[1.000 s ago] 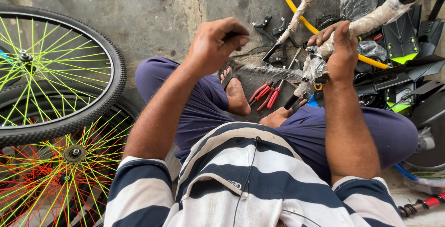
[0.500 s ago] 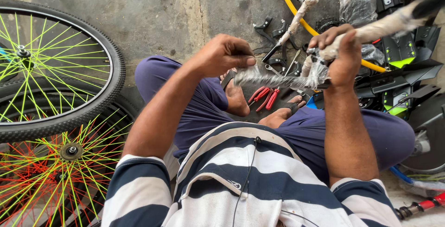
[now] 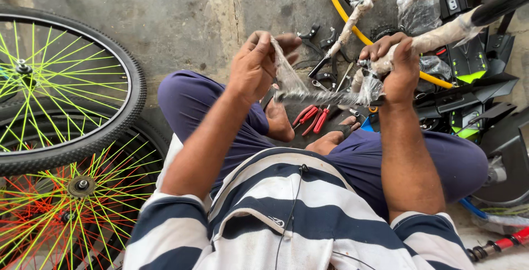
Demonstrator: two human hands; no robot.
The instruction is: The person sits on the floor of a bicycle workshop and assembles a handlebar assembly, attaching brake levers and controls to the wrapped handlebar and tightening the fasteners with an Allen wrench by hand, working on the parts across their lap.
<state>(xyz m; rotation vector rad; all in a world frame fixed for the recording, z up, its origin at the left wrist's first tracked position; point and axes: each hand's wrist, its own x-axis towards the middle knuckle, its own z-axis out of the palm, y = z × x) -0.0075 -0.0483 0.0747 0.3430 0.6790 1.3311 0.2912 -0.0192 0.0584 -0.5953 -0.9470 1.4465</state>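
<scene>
I sit cross-legged on the concrete floor in a striped shirt and dark blue trousers. My right hand (image 3: pixel 395 63) grips a wrapped bicycle handlebar (image 3: pixel 441 36) with a black grip at its far end. My left hand (image 3: pixel 259 66) pinches a strip of clear plastic wrap (image 3: pixel 308 93) that stretches taut from the bar toward my left. Red-handled pliers (image 3: pixel 311 117) lie on the floor between my feet.
Two bicycle wheels with black tyres and neon yellow and red spokes (image 3: pixel 60 99) lie at my left. A yellow frame tube (image 3: pixel 352 25), black and green plastic bicycle parts (image 3: pixel 474 66) and bagged pieces (image 3: pixel 419 11) crowd the right. A red-ended tool (image 3: pixel 501 245) lies at lower right.
My left hand has pulled away from the bar to the left, drawing the plastic wrap out into a long taut strip. My right hand stays on the handlebar.
</scene>
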